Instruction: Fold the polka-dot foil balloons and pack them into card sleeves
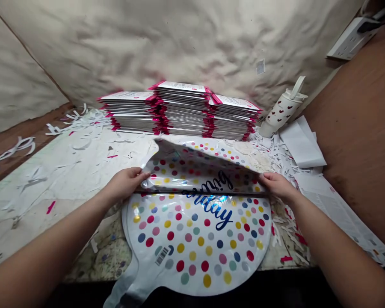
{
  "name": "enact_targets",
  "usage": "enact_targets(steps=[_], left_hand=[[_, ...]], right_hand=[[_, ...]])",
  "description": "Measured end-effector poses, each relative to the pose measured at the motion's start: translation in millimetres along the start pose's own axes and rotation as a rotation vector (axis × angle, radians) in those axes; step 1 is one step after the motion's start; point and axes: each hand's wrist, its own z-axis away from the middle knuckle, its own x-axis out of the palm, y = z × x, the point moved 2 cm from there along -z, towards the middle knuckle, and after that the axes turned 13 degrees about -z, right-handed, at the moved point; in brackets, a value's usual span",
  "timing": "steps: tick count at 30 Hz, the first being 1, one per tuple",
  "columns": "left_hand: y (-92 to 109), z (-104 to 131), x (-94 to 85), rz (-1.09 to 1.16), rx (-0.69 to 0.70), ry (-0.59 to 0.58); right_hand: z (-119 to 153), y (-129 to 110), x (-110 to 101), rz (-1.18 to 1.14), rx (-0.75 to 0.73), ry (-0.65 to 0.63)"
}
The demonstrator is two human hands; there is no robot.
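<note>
A flat foil balloon point(192, 239), white with coloured dots and blue script lettering, lies in front of me on the worktop. Its round lower part and tail hang past the front edge, and a barcode label is stuck low on the left. The upper part is lifted and bent over along a crosswise fold. My left hand point(130, 179) pinches the raised part at its left side. On the opposite side, my right hand point(277, 185) pinches it between thumb and fingers. Both hands are closed on the foil.
Three stacks of pink-edged flat packs point(186, 109) stand against the sheeted back wall. A white tumbler with hearts point(280, 113) is at the right, beside folded white paper point(303, 143). Paper strips point(16, 152) litter both sides. A socket point(353, 40) is fixed at upper right.
</note>
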Motion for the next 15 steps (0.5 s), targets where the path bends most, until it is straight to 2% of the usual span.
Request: enact_targets(steps=[2,4,5,7,9,10,12,13,14,15], left_hand=[[13.7,5.2,4.3,-0.156,0.059,0.167],[25.5,22.6,13.9,-0.363,0.272,0.304],[29.0,33.6,21.0,-0.458,0.398,0.310],[28.7,54.5,37.2,-0.577,0.575,0.165],[22.1,69.5,49.4,-0.635,0.604,0.013],[18.6,74.3,53.1,-0.652,0.590,-0.020],[14.0,79.3,56.7,-0.670,0.540,-0.021],[13.1,80.2,57.5,-0.674,0.511,-0.004],[13.1,80.5,58.2,-0.677,0.485,0.013],[13.7,80.4,58.9,-0.678,0.463,0.029]], right_hand=[[-11.5,-1.6,3.8,0.047,0.001,0.062],[-17.9,-2.1,4.5,0.104,0.005,0.119],[-20.0,-2.8,3.4,0.134,0.009,0.144],[-22.6,-7.5,0.0,0.199,0.024,0.205],[-21.2,-18.7,0.9,0.272,0.040,0.318],[-17.9,-27.6,6.3,0.324,0.015,0.391],[-5.0,-50.5,34.9,0.447,-0.154,0.445],[4.3,-62.7,58.4,0.505,-0.292,0.402],[14.5,-73.4,87.9,0.539,-0.448,0.227],[25.0,-81.1,117.6,0.552,-0.534,0.081]])
